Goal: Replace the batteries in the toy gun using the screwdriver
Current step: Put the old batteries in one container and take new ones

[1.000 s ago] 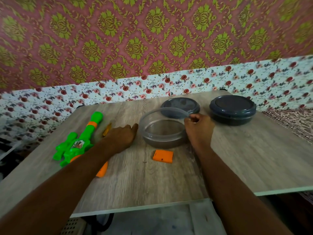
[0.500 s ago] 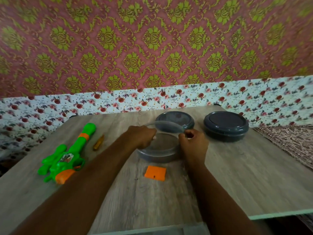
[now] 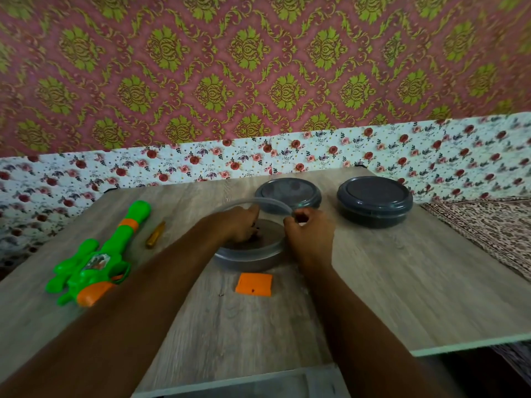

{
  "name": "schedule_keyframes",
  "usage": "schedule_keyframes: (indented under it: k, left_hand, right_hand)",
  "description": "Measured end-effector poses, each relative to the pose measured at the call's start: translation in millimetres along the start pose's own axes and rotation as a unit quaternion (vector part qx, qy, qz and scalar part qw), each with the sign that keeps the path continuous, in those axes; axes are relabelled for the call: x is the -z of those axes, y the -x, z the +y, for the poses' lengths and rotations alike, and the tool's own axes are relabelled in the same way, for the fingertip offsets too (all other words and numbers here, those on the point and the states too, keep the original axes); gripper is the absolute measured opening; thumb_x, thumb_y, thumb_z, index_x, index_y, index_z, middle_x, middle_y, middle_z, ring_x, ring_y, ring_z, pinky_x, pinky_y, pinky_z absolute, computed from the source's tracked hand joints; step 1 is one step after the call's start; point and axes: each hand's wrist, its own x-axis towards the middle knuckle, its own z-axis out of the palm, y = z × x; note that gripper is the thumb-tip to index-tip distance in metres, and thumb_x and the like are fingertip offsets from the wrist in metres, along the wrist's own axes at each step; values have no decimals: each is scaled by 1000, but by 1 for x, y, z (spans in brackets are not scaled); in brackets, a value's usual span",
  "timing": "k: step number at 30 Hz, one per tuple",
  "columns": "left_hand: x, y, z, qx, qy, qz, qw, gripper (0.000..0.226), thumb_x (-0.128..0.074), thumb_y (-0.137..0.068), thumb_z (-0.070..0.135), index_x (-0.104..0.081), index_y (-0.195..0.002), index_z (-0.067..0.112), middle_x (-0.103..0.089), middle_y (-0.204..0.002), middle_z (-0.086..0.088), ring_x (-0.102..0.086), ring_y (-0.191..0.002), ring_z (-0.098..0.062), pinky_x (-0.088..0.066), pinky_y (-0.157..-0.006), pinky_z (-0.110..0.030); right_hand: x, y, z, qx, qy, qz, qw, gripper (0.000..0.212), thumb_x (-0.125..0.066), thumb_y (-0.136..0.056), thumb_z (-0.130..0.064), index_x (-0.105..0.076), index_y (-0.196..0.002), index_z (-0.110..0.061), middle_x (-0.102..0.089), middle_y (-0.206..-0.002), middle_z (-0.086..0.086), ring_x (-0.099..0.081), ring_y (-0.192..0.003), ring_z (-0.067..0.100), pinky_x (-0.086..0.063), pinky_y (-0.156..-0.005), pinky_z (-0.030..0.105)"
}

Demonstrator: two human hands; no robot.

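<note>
My right hand pinching the rim of the clear bowl, my left hand down inside it — can't tell if it grips anything, toy gun lying left on the table, screwdriver just beside it, orange cover near the bowl.

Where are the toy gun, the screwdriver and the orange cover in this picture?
toy gun (image 3: 86, 272): head view, on the green body near the sticker.
screwdriver (image 3: 155, 235): head view, middle of the amber handle.
orange cover (image 3: 254, 284): head view, centre of its flat face.
</note>
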Motion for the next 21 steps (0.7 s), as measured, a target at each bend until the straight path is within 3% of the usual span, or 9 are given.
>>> schedule_keyframes:
  k: [2, 4, 6, 8, 10, 13, 15, 18, 21]
  left_hand:
    - [4, 3, -4, 3, 2, 26, 1000, 45, -60, -98, 44, -47, -130, 16, -63, -124, -14, -59, -100, -28, -48, -83, -39]
    - [8, 11, -7, 6, 4, 62, 998, 39, -58, -98, 49, -56, -120, 17, -63, -122, -10, -58, -100, -25, -49, -88, -42]
    - [9, 22, -11, 23, -17, 146, 989, 33, -56, -98, 48, -59, -117, 21, -61, -121, -6, -57, -109, -27, -46, -95, -46]
    - [6, 34, -15, 77, -61, 229, 969, 31, -56, -98, 37, -55, -125, 22, -53, -131, -9, -48, -122, -33, -43, -99, -50]
    - [-2, 47, -18, 165, -57, 229, 957, 41, -59, -96, 28, -48, -134, 18, -44, -139, -16, -40, -129, -40, -43, -101, -53]
    - [-16, 57, -29, 244, 112, 198, 943, 46, -61, -94, 22, -43, -136, 13, -47, -136, -23, -45, -126, -46, -46, -99, -51]
    - [-17, 61, -39, 246, 232, 223, 914, 39, -58, -94, 17, -50, -132, 10, -56, -131, -22, -55, -118, -41, -48, -89, -40]
    - [-16, 69, -44, 244, 344, 267, 867, 31, -52, -94, 7, -66, -122, 8, -64, -127, -18, -59, -113, -37, -45, -85, -32]
    - [-19, 75, -41, 243, 429, 298, 817, 38, -50, -88, 2, -72, -118, 10, -66, -128, -15, -61, -112, -34, -52, -97, -44]
  right_hand:
    - [0, 0, 0, 1, -3, -4, 1000, 8, -70, -92, -18, -74, -97, -16, -71, -84, -1, -67, -78, 10, -53, -73, 18]
    - [1, 0, 0, 9, 3, -4, 1000, 10, -68, -93, -19, -75, -100, -14, -70, -87, -1, -66, -79, 9, -43, -68, 10]
    - [0, -2, 2, 21, 15, -2, 1000, 13, -68, -94, -20, -76, -101, -12, -73, -91, 1, -66, -81, 10, -39, -68, 7]
    - [-1, -2, 2, 39, 19, -4, 999, 16, -68, -95, -22, -77, -99, -10, -76, -92, 3, -68, -82, 11, -48, -75, 13]
    - [-5, -2, 2, 52, 14, -12, 998, 22, -65, -98, -28, -77, -96, -10, -76, -91, 4, -70, -84, 15, -56, -87, 31]
    - [-6, -2, 2, 40, 10, -23, 999, 33, -55, -104, -35, -74, -94, -10, -74, -86, 5, -70, -75, 17, -60, -81, 40]
    - [-5, -3, 3, 39, 17, -23, 999, 28, -54, -105, -30, -73, -101, -11, -74, -91, 6, -71, -76, 17, -61, -80, 41]
    - [-2, -8, 4, 52, 103, -46, 992, 21, -64, -98, -11, -72, -117, -10, -73, -115, 10, -69, -102, 21, -56, -96, 36]
    - [0, -20, 2, 71, 187, -79, 977, 36, -69, -92, -8, -66, -128, -11, -65, -131, 10, -60, -122, 25, -49, -103, 36]
